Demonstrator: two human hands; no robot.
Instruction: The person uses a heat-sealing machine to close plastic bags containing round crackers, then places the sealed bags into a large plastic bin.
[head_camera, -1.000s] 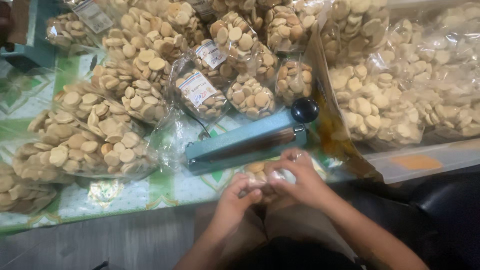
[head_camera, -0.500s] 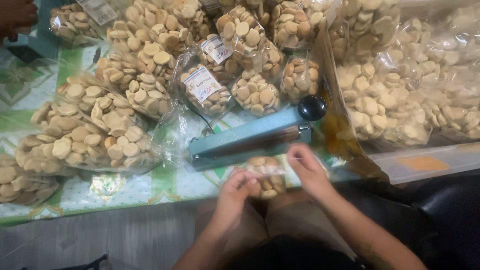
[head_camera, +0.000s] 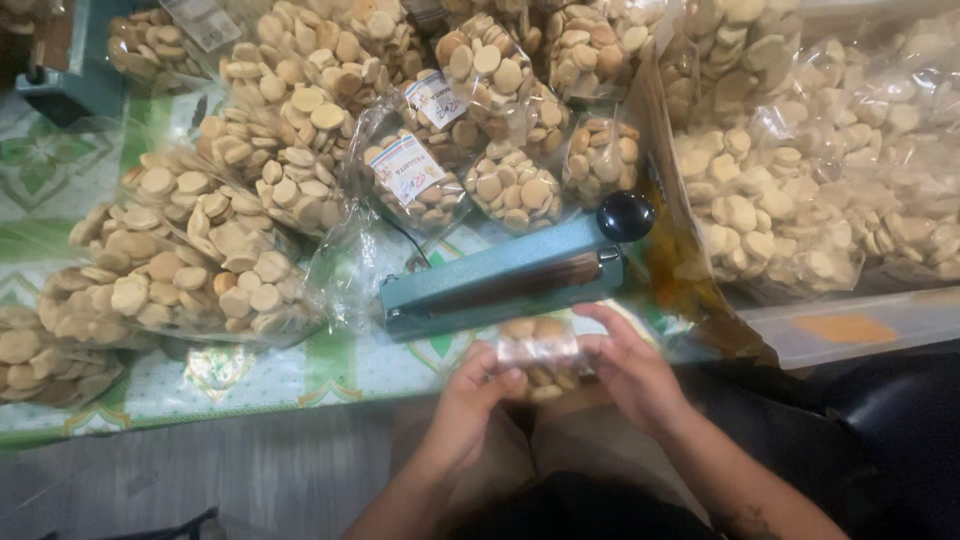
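At the far left, clear bags of round biscuits (head_camera: 190, 270) lie heaped on the green patterned tablecloth (head_camera: 250, 375), each stuffed with pale, coin-shaped pieces. Further in, two smaller labelled bags (head_camera: 415, 175) of the same biscuits lean against the pile, a paper label behind the plastic of each. In front of them sits a teal heat sealer (head_camera: 500, 283) with a black knob (head_camera: 625, 215) at its right end, its arm down.

Just below the sealer, at the table's near edge, the left hand (head_camera: 480, 395) and the right hand (head_camera: 625, 370) together hold a small clear bag of biscuits (head_camera: 538, 352). The fingers of both hands are closed on the bag's plastic top, one hand at each side; the bag is blurred, so how many biscuits it holds is hard to tell.

To the right, a large open plastic sack (head_camera: 800, 190) is filled with loose biscuits, its base resting in a pale tray (head_camera: 850, 328).

Compared with half a second earlier, the small bag has been lifted slightly and the hands have drawn closer together across its top. The sealer and the piled bags lie as before.
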